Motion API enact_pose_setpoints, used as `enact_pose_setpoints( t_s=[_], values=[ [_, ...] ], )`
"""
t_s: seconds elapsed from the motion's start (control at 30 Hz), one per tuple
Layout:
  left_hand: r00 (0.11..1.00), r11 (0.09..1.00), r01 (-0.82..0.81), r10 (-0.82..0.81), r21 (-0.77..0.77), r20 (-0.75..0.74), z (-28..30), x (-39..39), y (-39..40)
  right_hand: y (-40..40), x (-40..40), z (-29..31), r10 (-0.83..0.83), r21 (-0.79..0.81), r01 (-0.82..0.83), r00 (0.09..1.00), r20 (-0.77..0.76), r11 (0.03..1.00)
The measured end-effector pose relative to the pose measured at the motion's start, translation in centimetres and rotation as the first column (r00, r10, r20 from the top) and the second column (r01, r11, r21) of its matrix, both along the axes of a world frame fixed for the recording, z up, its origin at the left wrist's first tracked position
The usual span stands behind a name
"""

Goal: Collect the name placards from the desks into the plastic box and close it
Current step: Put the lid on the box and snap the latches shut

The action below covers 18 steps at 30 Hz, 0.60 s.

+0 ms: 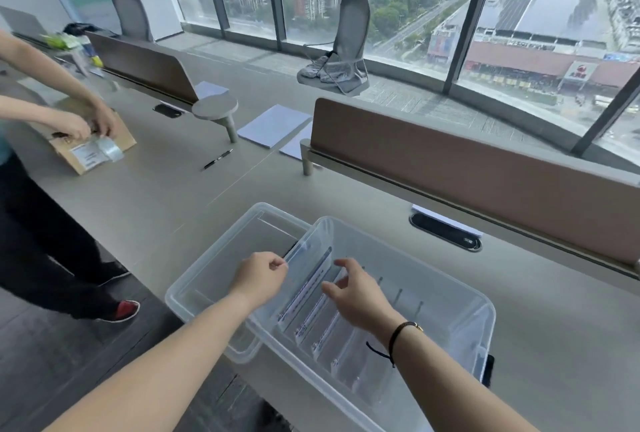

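A clear plastic box (460,296) stands on the grey desk near its front edge. Its clear lid (211,258) lies upside down to its left, partly under it. Inside the box, several clear acrylic name placards (322,313) stand in a row along the left side. My left hand (259,277) pinches the top corner of the leftmost placard (308,281). My right hand (356,293) reaches into the box, with its fingers spread and touching the placards' upper edges.
A brown desk divider (467,168) runs behind the box, with a cable port (446,232) before it. Paper sheets (273,125) and a black pen (218,158) lie further back. At left, another person tapes a cardboard box (93,144). Two office chairs stand by the windows.
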<state>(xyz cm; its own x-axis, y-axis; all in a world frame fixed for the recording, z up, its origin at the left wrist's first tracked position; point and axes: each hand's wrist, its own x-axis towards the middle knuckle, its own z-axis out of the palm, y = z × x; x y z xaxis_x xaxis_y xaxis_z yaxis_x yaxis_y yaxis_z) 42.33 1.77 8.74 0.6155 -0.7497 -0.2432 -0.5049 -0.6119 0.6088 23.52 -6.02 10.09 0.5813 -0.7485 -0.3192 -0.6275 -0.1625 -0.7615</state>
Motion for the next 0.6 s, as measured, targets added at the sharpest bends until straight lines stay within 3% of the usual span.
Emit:
enact_pose_setpoints(
  t_s=[0.17, 0.4, 0.6],
  values=[
    [0.995, 0.995, -0.097, 0.096, -0.015, -0.035, -0.5, 5.5, -0.7, -2.2, 3.8, 0.1, 0.032, -0.033, -0.034, 0.998, -0.053, 0.999],
    [0.983, 0.983, -0.179, 0.18, 0.028, -0.031, -3.1, 14.3, -2.9, -6.5, 12.8, 0.4, 0.016, -0.211, -0.043, 0.992, -0.129, 0.976],
    [0.984, 0.979, -0.172, 0.176, 0.113, -0.021, -5.6, 21.4, -6.2, -10.9, 20.6, -2.4, 0.098, -0.2, -0.168, 0.943, -0.319, 0.965]
  ],
)
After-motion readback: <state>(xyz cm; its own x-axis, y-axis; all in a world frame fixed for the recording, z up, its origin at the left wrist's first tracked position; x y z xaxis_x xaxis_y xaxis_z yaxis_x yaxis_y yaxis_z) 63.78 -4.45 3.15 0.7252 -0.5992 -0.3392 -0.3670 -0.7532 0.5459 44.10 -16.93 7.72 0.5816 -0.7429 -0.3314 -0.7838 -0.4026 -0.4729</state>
